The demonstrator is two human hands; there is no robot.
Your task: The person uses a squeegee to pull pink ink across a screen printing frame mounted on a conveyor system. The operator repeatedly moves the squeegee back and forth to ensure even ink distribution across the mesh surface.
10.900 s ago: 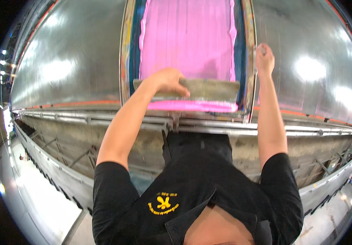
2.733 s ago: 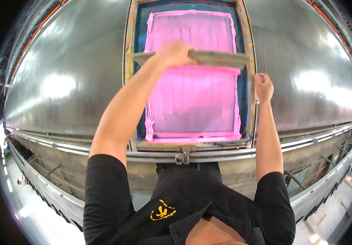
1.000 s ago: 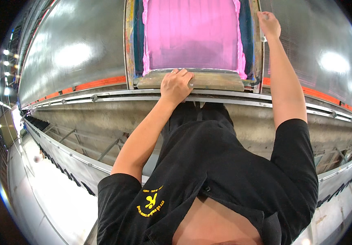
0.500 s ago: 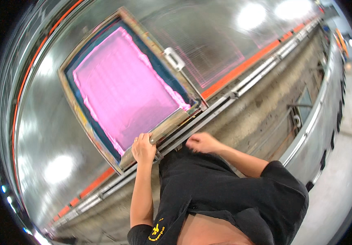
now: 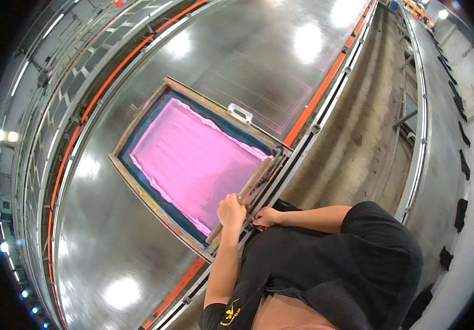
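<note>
From head height, just off the near end of the wooden frame (image 5: 139,190), one wide fisheye view looks steeply down and across it over the worktop (image 5: 99,220).

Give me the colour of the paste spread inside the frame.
The paste is bright pink; it shows best in the head view.

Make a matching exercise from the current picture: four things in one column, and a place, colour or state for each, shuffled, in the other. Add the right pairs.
Column one
1. Left hand
2. Right hand
3. Paint
4. Handle

Column two
A. White, on the side of the frame
B. Holding the squeegee
C. Beside the metal rail, off the squeegee
D. Pink, inside the frame

Pairs: 1-B, 2-C, 3-D, 4-A
</note>
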